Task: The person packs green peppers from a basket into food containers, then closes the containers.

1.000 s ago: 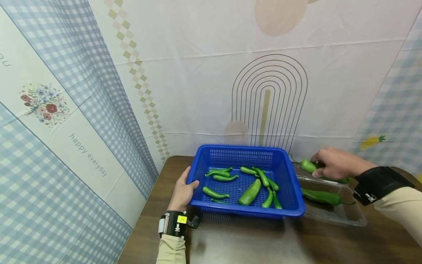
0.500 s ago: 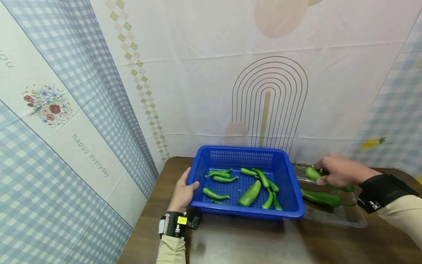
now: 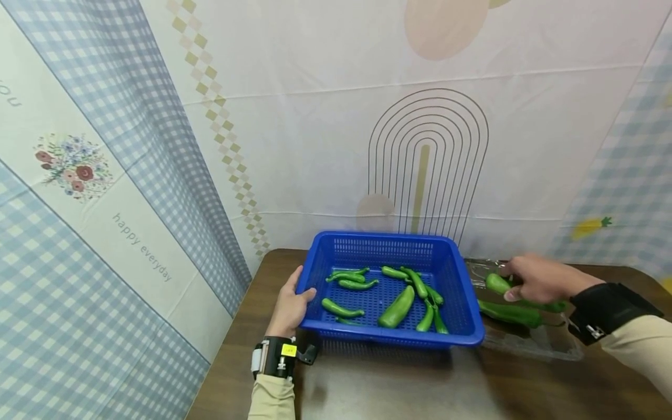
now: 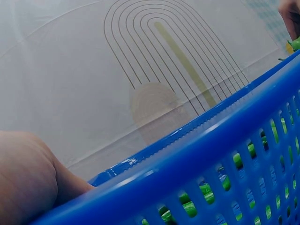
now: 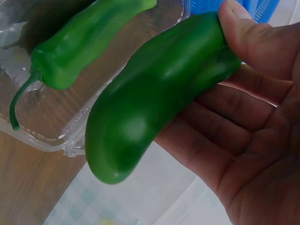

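Observation:
My left hand [image 3: 287, 307] grips the left side of a blue plastic basket [image 3: 378, 333], thumb over the rim; in the left wrist view the basket [image 4: 187, 154] fills the lower part. Inside lie several small green chili peppers [image 3: 357, 284] and one larger green pepper [image 3: 397, 307]. Right of the basket, my right hand [image 3: 543, 279] holds a large green pepper [image 5: 145, 98] between thumb and fingers, over the clear plastic container [image 3: 551, 351]. Another long green pepper [image 5: 79, 47], with a curved stem, lies in that container.
A brown wooden table [image 3: 399, 385] carries basket and container. The container's left edge runs behind or under the basket's right side. Crinkled clear plastic [image 3: 483, 268] shows behind it. A patterned cloth [image 3: 315, 146] hangs along the table's back.
My right hand has lowered a little with its pepper toward the clear container, and the pepper's thin stem no longer shows. The left hand and basket have stayed put.

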{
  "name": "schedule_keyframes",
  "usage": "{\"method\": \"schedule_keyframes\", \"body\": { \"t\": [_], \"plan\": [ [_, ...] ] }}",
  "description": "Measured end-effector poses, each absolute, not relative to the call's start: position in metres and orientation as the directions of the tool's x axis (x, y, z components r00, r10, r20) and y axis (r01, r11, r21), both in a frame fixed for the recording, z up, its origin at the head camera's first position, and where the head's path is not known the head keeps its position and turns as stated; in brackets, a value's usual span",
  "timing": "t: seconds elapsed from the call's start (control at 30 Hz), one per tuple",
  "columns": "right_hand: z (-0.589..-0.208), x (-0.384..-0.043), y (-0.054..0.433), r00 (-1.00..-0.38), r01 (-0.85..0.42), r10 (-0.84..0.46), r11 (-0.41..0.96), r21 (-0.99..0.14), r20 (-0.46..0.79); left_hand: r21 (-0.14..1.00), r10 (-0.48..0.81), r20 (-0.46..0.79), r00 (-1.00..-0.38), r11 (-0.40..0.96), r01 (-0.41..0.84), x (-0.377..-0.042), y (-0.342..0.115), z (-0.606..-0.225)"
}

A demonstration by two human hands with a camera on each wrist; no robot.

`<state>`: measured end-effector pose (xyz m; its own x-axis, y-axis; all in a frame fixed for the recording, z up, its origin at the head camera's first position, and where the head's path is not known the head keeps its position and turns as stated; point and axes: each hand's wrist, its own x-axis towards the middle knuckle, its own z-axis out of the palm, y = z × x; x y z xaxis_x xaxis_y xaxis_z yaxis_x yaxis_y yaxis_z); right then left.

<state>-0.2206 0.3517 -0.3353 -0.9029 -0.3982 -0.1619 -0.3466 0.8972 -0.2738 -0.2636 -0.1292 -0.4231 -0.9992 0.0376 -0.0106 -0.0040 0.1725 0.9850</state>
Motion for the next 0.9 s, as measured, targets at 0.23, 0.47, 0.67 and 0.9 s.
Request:
{"method": "schedule_keyframes", "body": {
  "t": [0.23, 0.47, 0.67, 0.9],
  "plan": [
    [-0.342, -0.217, 0.35, -0.9, -0.348, -0.405, 0.89, -0.293, -0.162, 0.985, 0.033, -0.019, -0.999, 0.175, -0.013, -0.265, -0.129, -0.425],
    [-0.347, -0.217, 0.351, -0.904, -0.333, -0.39, 0.9, -0.281, -0.176, 0.982, 0.026, -0.023, -0.999, 0.191, -0.018, -0.267, -0.129, -0.426],
    [-0.354, -0.217, 0.354, -0.903, -0.329, -0.387, 0.903, -0.277, -0.187, 0.985, 0.032, -0.006, -0.999, 0.173, 0.0, -0.266, -0.13, -0.428],
    [-0.361, -0.214, 0.354, -0.902, -0.333, -0.39, 0.901, -0.279, -0.184, 0.985, 0.037, 0.0, -0.999, 0.174, 0.007, -0.266, -0.13, -0.429]
  ]
}}
